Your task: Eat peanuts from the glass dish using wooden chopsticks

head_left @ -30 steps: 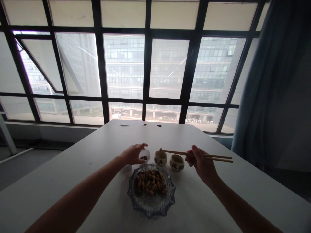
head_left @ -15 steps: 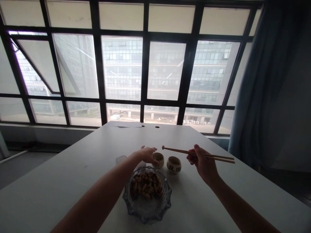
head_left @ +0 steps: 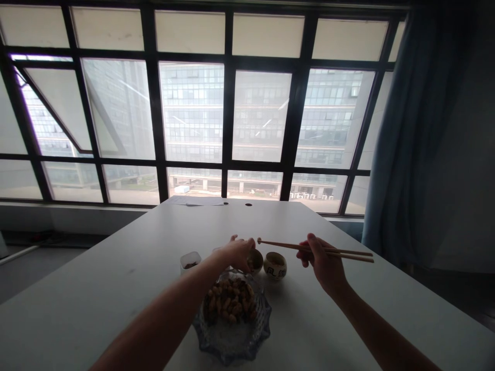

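My left hand (head_left: 240, 253) is closed on the rim of a small round cup (head_left: 256, 262), which is tipped toward the right and partly hidden by the fingers. My right hand (head_left: 320, 257) holds a pair of wooden chopsticks (head_left: 284, 245), pointing left; a small pale piece (head_left: 259, 240) shows at the tip of one. Between the hands stands a second cup (head_left: 275, 266) with dark characters on its side. Nearer to me is a scalloped glass bowl (head_left: 228, 355), with peanuts (head_left: 231, 301) in its far part. My left forearm passes over the bowl's left edge.
A small clear container (head_left: 190, 259) with something dark inside stands left of my left forearm. Papers (head_left: 197, 201) lie at the white table's (head_left: 309, 319) far edge, near two round holes. Beyond are large windows, with a blue curtain (head_left: 402, 144) at the right.
My left hand has closed over the left cup, which has gone from upright to tipped. The right hand and chopsticks have hardly moved. More of the clear container shows.
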The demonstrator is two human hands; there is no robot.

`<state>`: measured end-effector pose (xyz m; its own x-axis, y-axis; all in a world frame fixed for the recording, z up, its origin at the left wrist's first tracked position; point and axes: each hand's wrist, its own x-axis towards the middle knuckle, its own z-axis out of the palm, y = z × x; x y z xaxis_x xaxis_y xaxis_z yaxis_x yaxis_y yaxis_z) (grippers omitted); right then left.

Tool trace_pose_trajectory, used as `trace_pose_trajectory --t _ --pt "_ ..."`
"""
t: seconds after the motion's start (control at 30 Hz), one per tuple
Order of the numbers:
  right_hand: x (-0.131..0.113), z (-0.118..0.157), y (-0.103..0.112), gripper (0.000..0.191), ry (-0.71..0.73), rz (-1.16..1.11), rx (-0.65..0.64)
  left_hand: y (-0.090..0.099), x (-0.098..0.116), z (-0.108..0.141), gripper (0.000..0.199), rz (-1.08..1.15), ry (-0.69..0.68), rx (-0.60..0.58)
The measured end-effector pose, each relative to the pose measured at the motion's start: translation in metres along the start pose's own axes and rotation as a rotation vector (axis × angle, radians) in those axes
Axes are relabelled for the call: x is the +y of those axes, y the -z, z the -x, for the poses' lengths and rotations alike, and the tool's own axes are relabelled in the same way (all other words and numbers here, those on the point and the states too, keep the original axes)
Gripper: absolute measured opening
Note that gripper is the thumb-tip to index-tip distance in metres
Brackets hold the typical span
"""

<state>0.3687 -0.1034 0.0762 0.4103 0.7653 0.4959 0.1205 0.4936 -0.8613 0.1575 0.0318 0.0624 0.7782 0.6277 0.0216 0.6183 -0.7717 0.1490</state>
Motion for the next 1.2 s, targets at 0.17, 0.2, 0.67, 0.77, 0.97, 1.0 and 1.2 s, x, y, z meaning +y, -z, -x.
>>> trace_pose_trajectory --t 0.17,0.2,0.67,0.77,0.97,1.0,1.2 --pt "0.011 0.007 -0.002 0.055 0.032 0.155 -0.085 -0.001 -0.002 -0.001 0.083 -0.002 0.022 -0.002" --pt "0.012 0.008 -0.003 0.055 0.034 0.190 -0.132 0.000 -0.002 0.000 0.081 -0.003 0.031 0.002" --pt "-0.014 0.034 -0.028 0.059 -0.217 0.052 -0.534 0.012 -0.005 0.012 0.081 0.019 0.132 -0.022" --pt "-0.011 0.046 -0.036 0.055 -0.332 0.050 -0.737 0.014 -0.011 0.020 0.079 0.029 0.074 0.024" --pt "0.008 0.049 -0.041 0.049 -0.212 0.102 -0.642 0.019 -0.038 0.075 0.054 0.081 0.038 0.356" --pt "0.010 0.048 -0.041 0.049 -0.183 0.111 -0.612 0.018 -0.045 0.087 0.051 0.110 0.064 0.423" --pt "0.008 0.040 -0.037 0.056 -0.156 0.141 -0.473 -0.006 -0.090 0.138 0.049 0.282 0.265 0.749"
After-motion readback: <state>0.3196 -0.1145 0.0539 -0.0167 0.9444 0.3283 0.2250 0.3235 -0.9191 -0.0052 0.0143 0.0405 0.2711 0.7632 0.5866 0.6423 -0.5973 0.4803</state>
